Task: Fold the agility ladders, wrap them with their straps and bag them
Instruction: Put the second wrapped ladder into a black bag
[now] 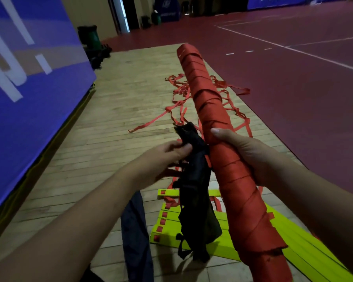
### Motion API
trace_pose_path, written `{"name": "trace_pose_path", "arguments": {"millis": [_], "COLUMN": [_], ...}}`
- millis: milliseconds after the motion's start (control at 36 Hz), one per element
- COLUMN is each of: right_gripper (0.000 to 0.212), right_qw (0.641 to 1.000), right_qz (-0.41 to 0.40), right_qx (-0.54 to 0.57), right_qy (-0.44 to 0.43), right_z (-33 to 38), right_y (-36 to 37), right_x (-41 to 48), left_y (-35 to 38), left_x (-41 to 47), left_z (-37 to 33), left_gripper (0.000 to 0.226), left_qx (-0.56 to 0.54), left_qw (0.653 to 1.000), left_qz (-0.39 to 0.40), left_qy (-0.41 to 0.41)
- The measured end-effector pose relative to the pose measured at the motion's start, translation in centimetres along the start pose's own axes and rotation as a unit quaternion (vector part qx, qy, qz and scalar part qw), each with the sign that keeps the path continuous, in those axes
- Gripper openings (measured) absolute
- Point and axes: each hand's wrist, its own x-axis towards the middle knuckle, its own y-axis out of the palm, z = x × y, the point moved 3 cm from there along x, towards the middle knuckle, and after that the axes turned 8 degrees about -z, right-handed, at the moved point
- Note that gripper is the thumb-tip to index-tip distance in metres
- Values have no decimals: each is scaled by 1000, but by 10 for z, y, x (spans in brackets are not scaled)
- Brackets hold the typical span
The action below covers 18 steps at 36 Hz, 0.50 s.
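The right hand (243,157) is closed tight around a long red bundle (208,102). This is a folded ladder with red strap wound round and round it. The fingers curl behind the bundle and the thumb lies on its front. The hand holds it near the middle. The bundle is tilted, with its far end up and away from the person and its near end low at the right.

The left hand (167,159) pinches the top of a black bag (196,200) between thumb and fingers. The bag hangs down limp, just beside the bundle on its left and touching it. A black cord dangles near the bag's bottom.

Below the hands, on the wooden floor (110,139), lies a second ladder with flat yellow rungs (171,240) stacked close together. Its loose red straps (179,92) trail away in a tangle along the wood, close to the edge where the red court floor (293,88) begins. A dark blue cloth (135,231) lies on the wood just left of the yellow rungs. A big blue banner (29,98) stands along the left edge of the wooden floor.
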Motion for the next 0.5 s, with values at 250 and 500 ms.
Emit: {"name": "trace_pose_path", "arguments": {"millis": [250, 500], "right_gripper": [52, 66], "right_qw": [999, 999], "right_qz": [-9, -14], "right_qx": [-46, -40], "right_qy": [-1, -22], "right_z": [-9, -13], "right_y": [10, 15], "right_x": [1, 3], "left_y": [3, -19], "left_x": [11, 13], "left_z": [0, 13], "left_gripper": [18, 16], "left_qx": [3, 26], "left_qw": [993, 957], "left_qz": [-102, -289], "left_qy": [60, 1]}}
